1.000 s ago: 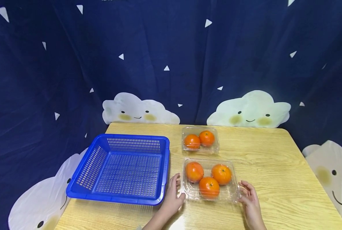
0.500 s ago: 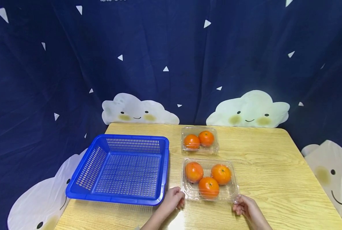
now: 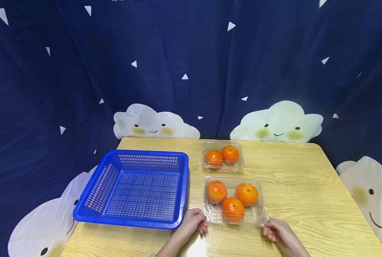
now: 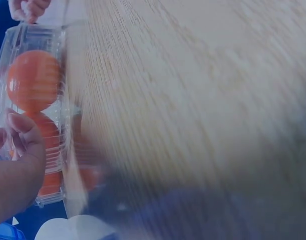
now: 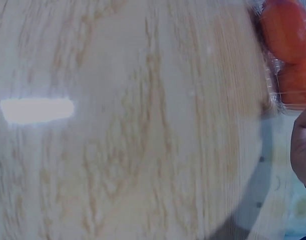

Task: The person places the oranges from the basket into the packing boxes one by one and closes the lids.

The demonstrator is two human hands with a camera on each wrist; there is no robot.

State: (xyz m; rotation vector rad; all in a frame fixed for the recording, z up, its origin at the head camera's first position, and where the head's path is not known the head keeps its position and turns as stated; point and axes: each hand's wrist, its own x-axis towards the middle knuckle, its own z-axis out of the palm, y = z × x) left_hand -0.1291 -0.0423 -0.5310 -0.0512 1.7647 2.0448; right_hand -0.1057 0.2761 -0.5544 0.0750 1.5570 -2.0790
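A clear plastic clamshell box point(image 3: 252, 213) holding three round orange fruits point(image 3: 232, 209) sits on the table between my hands. My left hand point(image 3: 191, 224) pinches its near left corner, fingers curled beneath the thumb. At the near right corner, my right hand point(image 3: 282, 233) pinches the box's edge with thumb and forefinger. The left wrist view shows the box point(image 4: 61, 125) side-on, my left hand point(image 4: 22, 160) at its near end and my right hand point(image 4: 30, 7) at the far end. Only part of my right hand point(image 5: 304, 150) appears in the right wrist view, below the box's corner.
Behind the box stands a second, smaller clear box point(image 3: 224, 167) with two orange fruits point(image 3: 230, 154). A blue plastic basket point(image 3: 185, 189) with nothing in it stands to the left, close to my left hand. A dark blue cloud-printed curtain point(image 3: 191, 96) hangs behind the table point(image 3: 306, 178).
Both hands have come in to the box's near corners and their fingers have curled onto its edge. Over the last half second they barely move. The boxes and basket stay in place.
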